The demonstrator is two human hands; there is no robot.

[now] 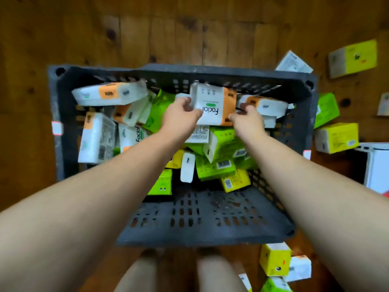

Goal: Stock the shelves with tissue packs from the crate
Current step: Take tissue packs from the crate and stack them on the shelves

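Note:
A dark grey plastic crate (189,232) stands on the wooden floor below me, holding several tissue packs in white-orange, green and yellow wrappers. Both my arms reach down into it. My left hand (181,115) grips the left end of a white-and-orange "Facial" tissue pack (212,105), and my right hand (248,121) holds its right end. The pack sits slightly above the pile, near the crate's far wall. Another white-orange pack (109,94) lies at the far left inside the crate. Green packs (221,148) fill the middle.
Loose tissue packs lie on the floor around the crate: yellow ones at the right (336,138) and upper right (353,59), a green one (326,109), more at the bottom right (274,260). A white box-like object (376,165) stands at the right edge. My legs show at the bottom.

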